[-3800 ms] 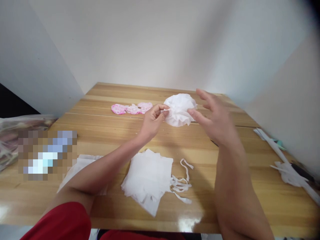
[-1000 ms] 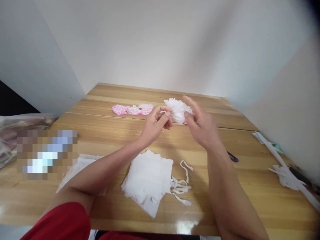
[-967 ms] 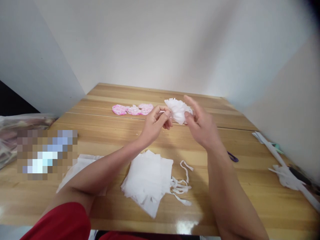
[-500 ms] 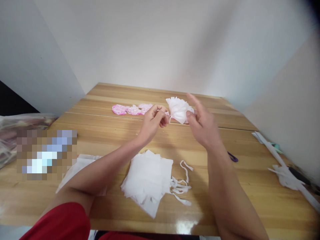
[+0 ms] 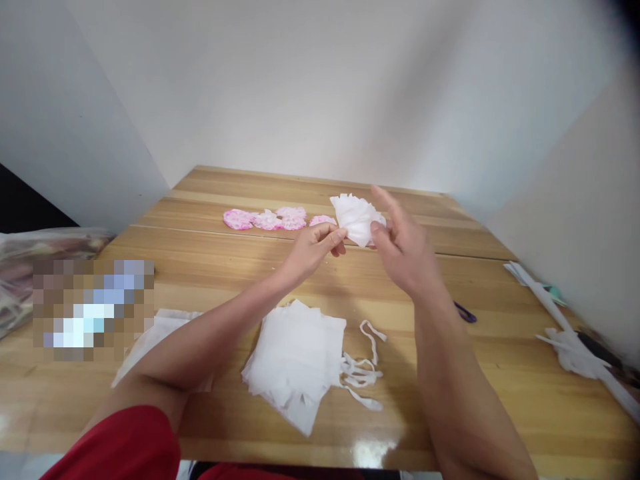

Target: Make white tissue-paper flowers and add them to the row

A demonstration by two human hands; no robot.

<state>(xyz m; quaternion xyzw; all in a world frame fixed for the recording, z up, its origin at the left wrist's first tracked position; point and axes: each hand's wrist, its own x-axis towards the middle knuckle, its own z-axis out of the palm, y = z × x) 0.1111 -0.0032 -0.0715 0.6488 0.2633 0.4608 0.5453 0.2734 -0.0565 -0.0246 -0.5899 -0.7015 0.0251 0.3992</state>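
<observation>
Between my hands, above the far half of the table, is a gathered white fabric piece (image 5: 354,217) fanned out with a ruffled upper edge. My left hand (image 5: 323,243) pinches its lower left edge between thumb and fingers. On its right side, my right hand (image 5: 403,243) grips it with the thumb, the index finger stretched up and away. Behind it lie pink-and-white ruffled pieces (image 5: 291,218) in a row. Nearer to me rests a stack of white fabric squares (image 5: 295,357), with thin white strips (image 5: 361,373) at its right side.
More white sheets (image 5: 160,330) lie partly under my left forearm on the wooden table (image 5: 240,267). Purple-handled scissors (image 5: 465,312), only partly visible, are beside my right forearm. Long white strips (image 5: 545,303) run along the right edge. A plastic bag (image 5: 45,267) sits at the left.
My left hand has moved slightly right and now pinches the white piece's lower left edge, where a small strip end hung before. My right hand has barely moved.
</observation>
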